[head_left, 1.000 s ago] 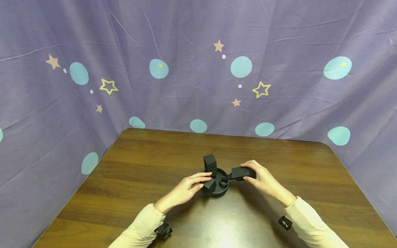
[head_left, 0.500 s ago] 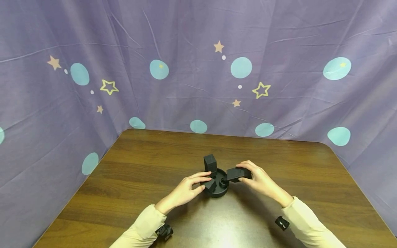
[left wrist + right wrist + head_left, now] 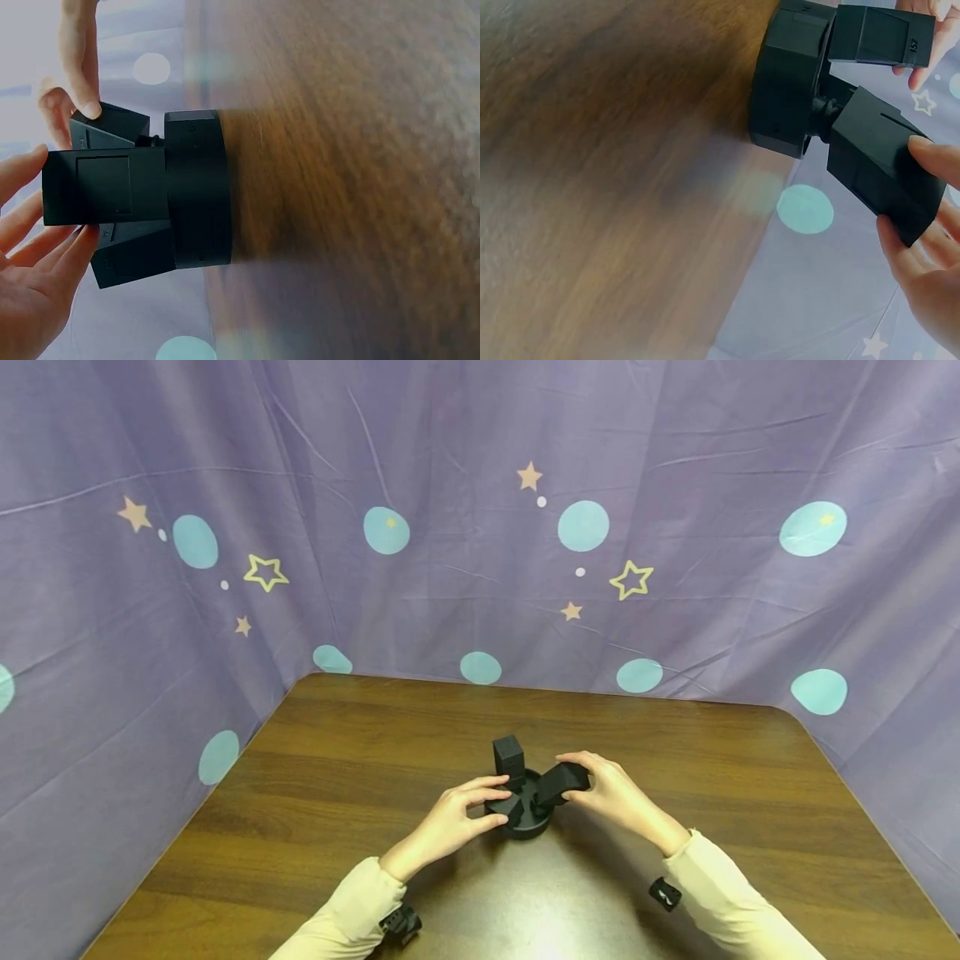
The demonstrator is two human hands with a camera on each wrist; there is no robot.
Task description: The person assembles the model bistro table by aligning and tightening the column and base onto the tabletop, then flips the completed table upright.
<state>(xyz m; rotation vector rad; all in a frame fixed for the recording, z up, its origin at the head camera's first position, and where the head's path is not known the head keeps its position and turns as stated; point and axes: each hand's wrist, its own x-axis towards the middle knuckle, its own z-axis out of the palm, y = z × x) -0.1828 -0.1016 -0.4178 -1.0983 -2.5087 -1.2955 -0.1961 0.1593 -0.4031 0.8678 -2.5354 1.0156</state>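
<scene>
On the table stands a low round black base [image 3: 525, 832]. Two black blocks rise from it: one at the back [image 3: 508, 755], one at the left [image 3: 505, 808]. My left hand [image 3: 450, 818] holds the left block, thumb on one side and fingers on the other, as the left wrist view shows. My right hand [image 3: 611, 789] grips a third black block [image 3: 885, 154] between thumb and fingers. This block is tilted over the base's right side. Its narrow ribbed stem [image 3: 823, 114] points down at the base, and the stem's end is hidden behind the base's rim.
The brown wooden table [image 3: 360, 760] extends round the base on all sides. Behind and to the left hangs a purple curtain [image 3: 465, 460] with stars and blue spots. A small black device [image 3: 401, 924] sits at the left sleeve, another [image 3: 664, 894] at the right.
My right hand has moved left with its block, from beside the base to over its right side, and the block has tipped more upright. The left hand stays at its block, thumb slightly shifted.
</scene>
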